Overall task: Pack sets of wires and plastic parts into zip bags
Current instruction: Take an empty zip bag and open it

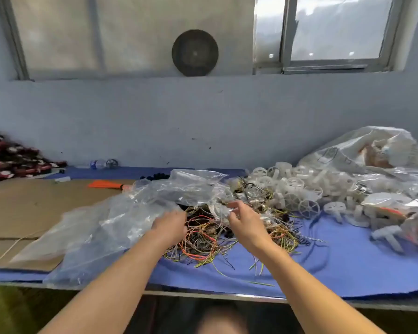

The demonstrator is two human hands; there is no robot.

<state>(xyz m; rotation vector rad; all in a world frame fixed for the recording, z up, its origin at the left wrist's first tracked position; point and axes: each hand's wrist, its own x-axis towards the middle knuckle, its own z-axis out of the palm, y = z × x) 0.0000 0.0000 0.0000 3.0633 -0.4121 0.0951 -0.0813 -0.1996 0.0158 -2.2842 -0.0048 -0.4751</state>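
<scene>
Fingers (235, 205) of right hand (243, 219) pinch small clear zip bag (219, 209), likely to open it; left hand (170, 221) fingers hidden, cannot tell grip, over tangled coloured wires (200, 239) beside white plastic wheel parts (297, 189)

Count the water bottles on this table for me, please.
1. The water bottle lies on its side at the back left, by the wall. Others may be hidden under the plastic bags.
</scene>
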